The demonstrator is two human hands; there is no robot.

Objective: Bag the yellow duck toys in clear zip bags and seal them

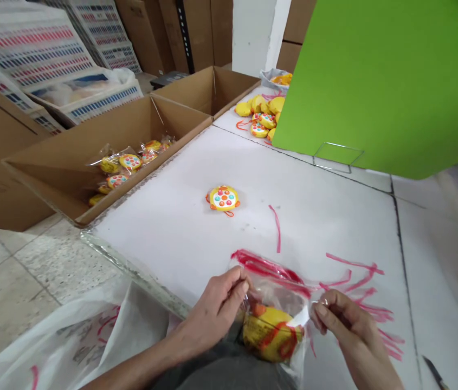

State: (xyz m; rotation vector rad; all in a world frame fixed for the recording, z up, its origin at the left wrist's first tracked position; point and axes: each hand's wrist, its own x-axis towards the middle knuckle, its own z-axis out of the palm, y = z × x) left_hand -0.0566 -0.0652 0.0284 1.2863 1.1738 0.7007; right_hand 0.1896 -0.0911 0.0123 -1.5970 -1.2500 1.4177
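At left, a cardboard box (70,145) holds bagged toys (130,162). Your left hand (218,300) pinches one side of a clear bag (271,292), a yellow toy (269,333) inside, by the tabletop (172,216) edge nearest you; your right hand (344,319) pinches the other, beside pink strips (379,313).

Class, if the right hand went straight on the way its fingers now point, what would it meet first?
The right hand would first meet the clear bag, whose edge it seems to be pinching. Beyond, roughly in line, lies a loose yellow toy on the table, though depth is hard to judge.
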